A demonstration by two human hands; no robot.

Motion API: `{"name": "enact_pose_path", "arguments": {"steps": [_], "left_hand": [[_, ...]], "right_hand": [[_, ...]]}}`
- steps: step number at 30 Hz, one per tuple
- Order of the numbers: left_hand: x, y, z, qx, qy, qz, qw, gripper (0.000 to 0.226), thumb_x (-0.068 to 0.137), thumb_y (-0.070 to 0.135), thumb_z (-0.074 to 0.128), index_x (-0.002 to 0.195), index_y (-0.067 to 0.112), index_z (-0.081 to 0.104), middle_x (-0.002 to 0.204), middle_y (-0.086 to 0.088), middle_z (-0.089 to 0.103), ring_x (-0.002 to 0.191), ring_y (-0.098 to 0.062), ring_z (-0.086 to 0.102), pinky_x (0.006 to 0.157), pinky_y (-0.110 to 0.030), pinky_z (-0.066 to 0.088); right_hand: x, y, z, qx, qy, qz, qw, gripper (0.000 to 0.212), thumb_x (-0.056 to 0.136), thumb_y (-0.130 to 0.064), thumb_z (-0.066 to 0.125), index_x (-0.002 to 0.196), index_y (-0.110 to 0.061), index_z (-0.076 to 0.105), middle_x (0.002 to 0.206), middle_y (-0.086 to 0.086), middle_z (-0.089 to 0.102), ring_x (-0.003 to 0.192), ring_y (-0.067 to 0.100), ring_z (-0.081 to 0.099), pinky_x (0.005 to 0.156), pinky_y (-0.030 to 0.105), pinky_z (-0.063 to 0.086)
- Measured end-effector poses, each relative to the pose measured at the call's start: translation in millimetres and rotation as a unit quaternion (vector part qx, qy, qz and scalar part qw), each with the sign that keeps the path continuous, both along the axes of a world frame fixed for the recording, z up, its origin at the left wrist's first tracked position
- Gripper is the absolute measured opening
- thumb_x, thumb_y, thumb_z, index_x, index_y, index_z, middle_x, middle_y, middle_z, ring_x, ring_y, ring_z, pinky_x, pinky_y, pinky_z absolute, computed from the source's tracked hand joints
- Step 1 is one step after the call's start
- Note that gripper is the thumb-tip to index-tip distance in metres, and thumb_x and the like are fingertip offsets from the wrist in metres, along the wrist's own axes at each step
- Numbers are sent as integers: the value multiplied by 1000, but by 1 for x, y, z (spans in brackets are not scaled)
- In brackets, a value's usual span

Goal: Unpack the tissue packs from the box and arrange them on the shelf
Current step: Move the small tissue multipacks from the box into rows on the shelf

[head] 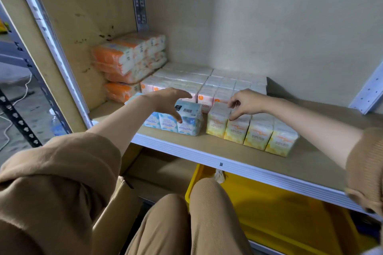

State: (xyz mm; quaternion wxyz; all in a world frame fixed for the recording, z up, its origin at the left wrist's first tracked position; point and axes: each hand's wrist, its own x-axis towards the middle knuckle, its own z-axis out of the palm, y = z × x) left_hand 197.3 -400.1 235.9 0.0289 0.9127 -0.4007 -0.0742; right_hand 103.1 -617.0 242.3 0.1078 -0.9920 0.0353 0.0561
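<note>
Arranging: the right hand [243, 102] is pinching the yellow pack [251, 130]; left of it, the spread left hand [165, 99] is covering the blue pack [187, 122], likely needing nudging flush.

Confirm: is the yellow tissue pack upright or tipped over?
Upright. The yellow tissue pack stands flat on the shelf, printed labels facing front. The right hand pinches its top left end.

Down under the boards there's a big yellow plastic bin [269, 213], pushed partway back. Off to the left stands a dark metal rack post [18, 122] with punched holes, a white cable [22, 97] snakes over the grey floor [12, 114], and near the post sits what looks like a clear plastic bottle [55, 124].
</note>
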Motion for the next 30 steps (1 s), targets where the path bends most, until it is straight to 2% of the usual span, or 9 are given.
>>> {"name": "enact_pose_path", "arguments": {"steps": [5, 13, 18, 21, 24, 26, 28, 29, 30], "left_hand": [[-24, -20, 4, 19, -83, -125, 989, 62, 82, 22, 69, 138, 17, 43, 148, 2, 40, 134, -18, 40, 106, -26, 32], [-39, -45, -16, 232, -205, -256, 916, 48, 89, 22, 58, 136, 18, 45, 141, 1, 46, 131, -20, 44, 100, -35, 45], [-27, -45, -29, 293, -243, -274, 883, 48, 88, 14, 58, 135, 13, 46, 143, -1, 44, 135, -21, 37, 106, -35, 42], [-12, -47, -38, 305, -301, -284, 858, 40, 88, 2, 53, 128, 11, 55, 138, -2, 51, 134, -22, 40, 112, -35, 36], [-7, -51, -35, 302, -313, -266, 860, 36, 88, -5, 48, 119, 8, 61, 131, -4, 57, 127, -25, 48, 106, -36, 42], [-3, -52, -28, 272, -348, -275, 854, 30, 82, -4, 57, 107, 8, 67, 119, -4, 64, 115, -23, 59, 97, -32, 50], [1, -48, -12, 187, -407, -289, 846, 25, 48, 8, 86, 68, 17, 73, 76, 1, 73, 75, -15, 72, 60, -20, 58], [1, -45, -5, 158, -409, -267, 858, 32, 31, 11, 90, 54, 18, 70, 60, 2, 69, 58, -14, 70, 44, -17, 53], [6, -43, 2, 119, -403, -241, 875, 33, 29, 11, 91, 53, 16, 69, 59, 0, 69, 56, -17, 70, 40, -19, 51]], "right_hand": [[-3, 13, -11, -52, -15, 20, 998, 43, 78, -22, 70, 117, -5, 60, 114, 11, 63, 87, 17, 49, 67, 24, 38], [-7, 16, -11, -89, -10, 25, 996, 23, 78, -17, 66, 96, -2, 63, 89, 9, 53, 82, 22, 48, 62, 28, 34], [-2, 13, -12, -77, -6, 25, 997, 40, 80, -15, 66, 117, -2, 61, 118, 14, 62, 107, 28, 57, 85, 32, 46], [0, 11, -12, -64, -7, 27, 998, 44, 80, -16, 66, 122, -6, 59, 124, 10, 60, 111, 25, 56, 84, 26, 42], [0, 9, -10, -64, -5, 34, 997, 42, 80, -18, 66, 121, -6, 60, 122, 10, 62, 108, 25, 57, 84, 29, 44], [1, 9, -8, -66, 2, 34, 997, 42, 81, -18, 66, 121, -6, 60, 122, 11, 62, 109, 25, 57, 86, 30, 46], [2, 10, -6, -64, 10, 33, 997, 43, 81, -17, 66, 122, -5, 59, 124, 11, 61, 110, 25, 58, 89, 31, 47], [3, 11, -5, -63, 14, 31, 997, 43, 81, -17, 67, 122, -5, 59, 124, 11, 61, 111, 25, 58, 91, 32, 48], [5, 11, -4, -62, 18, 28, 998, 43, 81, -17, 67, 122, -5, 59, 124, 10, 61, 111, 25, 58, 92, 32, 48]]}}
